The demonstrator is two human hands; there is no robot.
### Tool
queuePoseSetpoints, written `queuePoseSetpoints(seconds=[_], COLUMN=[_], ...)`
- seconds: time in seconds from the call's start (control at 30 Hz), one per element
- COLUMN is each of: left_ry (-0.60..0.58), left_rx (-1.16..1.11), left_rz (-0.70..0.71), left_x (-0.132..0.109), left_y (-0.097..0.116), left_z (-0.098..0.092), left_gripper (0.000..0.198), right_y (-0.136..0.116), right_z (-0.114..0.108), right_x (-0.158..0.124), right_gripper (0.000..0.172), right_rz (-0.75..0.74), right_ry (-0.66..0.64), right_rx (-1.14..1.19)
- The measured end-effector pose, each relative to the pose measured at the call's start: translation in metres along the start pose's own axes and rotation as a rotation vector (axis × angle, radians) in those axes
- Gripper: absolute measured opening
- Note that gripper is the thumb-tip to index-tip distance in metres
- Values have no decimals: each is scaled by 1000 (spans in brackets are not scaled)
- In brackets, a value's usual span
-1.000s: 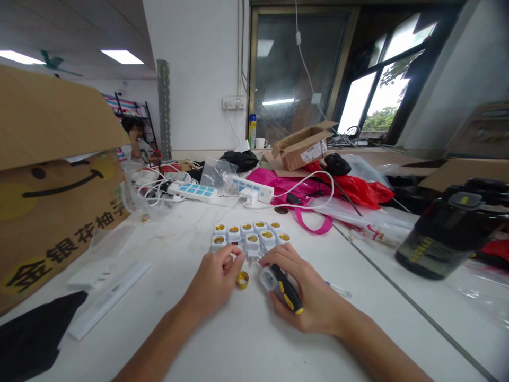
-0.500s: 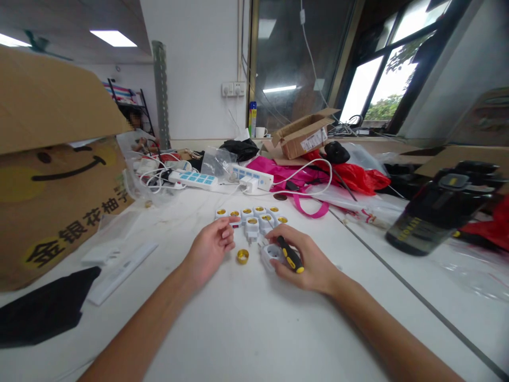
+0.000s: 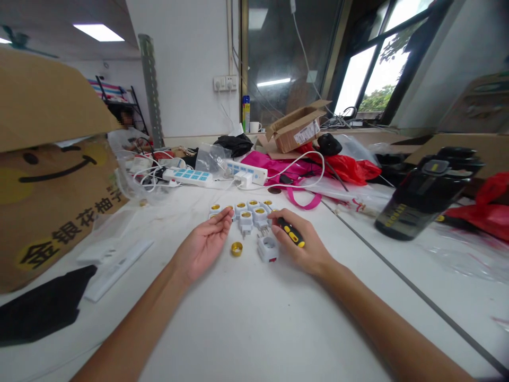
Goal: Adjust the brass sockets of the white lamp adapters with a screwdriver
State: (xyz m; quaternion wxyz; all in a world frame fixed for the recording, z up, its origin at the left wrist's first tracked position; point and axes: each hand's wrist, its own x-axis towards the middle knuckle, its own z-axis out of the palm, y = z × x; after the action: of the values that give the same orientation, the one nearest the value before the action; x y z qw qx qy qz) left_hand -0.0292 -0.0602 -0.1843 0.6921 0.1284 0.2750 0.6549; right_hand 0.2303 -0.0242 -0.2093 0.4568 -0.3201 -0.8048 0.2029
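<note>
My left hand (image 3: 204, 241) is turned palm up with its fingers stretched out, holding nothing that I can see. It hovers beside a cluster of white plug adapters (image 3: 246, 218) with gold-coloured rings in their sockets, and hides part of those at the left. In my right hand (image 3: 304, 239) is a screwdriver (image 3: 291, 232) with a black and yellow handle. A single white plug adapter (image 3: 268, 249) with a red switch lies just left of that hand, its socket without a gold ring. One loose gold ring (image 3: 237, 249) rests on the table between my hands.
Power strips (image 3: 187, 175) and white cables lie behind the adapters. A black bottle (image 3: 425, 196) stands at the right, a large cardboard box (image 3: 59, 175) at the left. Near that box are a white strip (image 3: 119, 270) and a black sheet (image 3: 43, 307). A person sits far back left.
My right hand has let go of the white adapter, which now lies on the table, and keeps the screwdriver. My left hand has turned its palm up and its fingers have straightened.
</note>
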Motion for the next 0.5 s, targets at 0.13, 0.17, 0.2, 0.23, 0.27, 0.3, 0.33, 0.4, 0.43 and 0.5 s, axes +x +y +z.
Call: queuePoseSetpoints(seconds=[0.13, 0.17, 0.2, 0.23, 0.27, 0.3, 0.33, 0.4, 0.43, 0.5], left_ry=[-11, -9, -4, 4, 13, 25, 37, 67, 80, 95], left_rx=[-61, -74, -86, -96, -105, -112, -117, -121, -121, -115], left_rz=[54, 62, 65, 65, 62, 60, 58, 59, 60, 55], left_x=[-2, -2, -1, -1, 0, 1, 2, 5, 6, 7], left_y=[3, 4, 6, 7, 8, 8, 9, 8, 8, 6], left_z=[2, 2, 2, 1, 1, 0, -1, -3, -4, -4], left_gripper=[50, 48, 46, 45, 43, 42, 42, 42, 43, 45], right_y=[2, 2, 2, 2, 2, 1, 1, 0, 0, -1], right_z=[1, 2, 2, 2, 2, 2, 3, 3, 3, 4], right_x=[0, 0, 0, 1, 1, 2, 2, 3, 3, 2], right_gripper=[29, 30, 32, 32, 33, 33, 33, 34, 34, 34], right_rz=[52, 57, 61, 63, 64, 64, 64, 63, 63, 68], right_ry=[199, 241, 279, 310, 336, 357, 372, 384, 379, 359], right_rx=[79, 101, 119, 134, 146, 156, 164, 174, 174, 169])
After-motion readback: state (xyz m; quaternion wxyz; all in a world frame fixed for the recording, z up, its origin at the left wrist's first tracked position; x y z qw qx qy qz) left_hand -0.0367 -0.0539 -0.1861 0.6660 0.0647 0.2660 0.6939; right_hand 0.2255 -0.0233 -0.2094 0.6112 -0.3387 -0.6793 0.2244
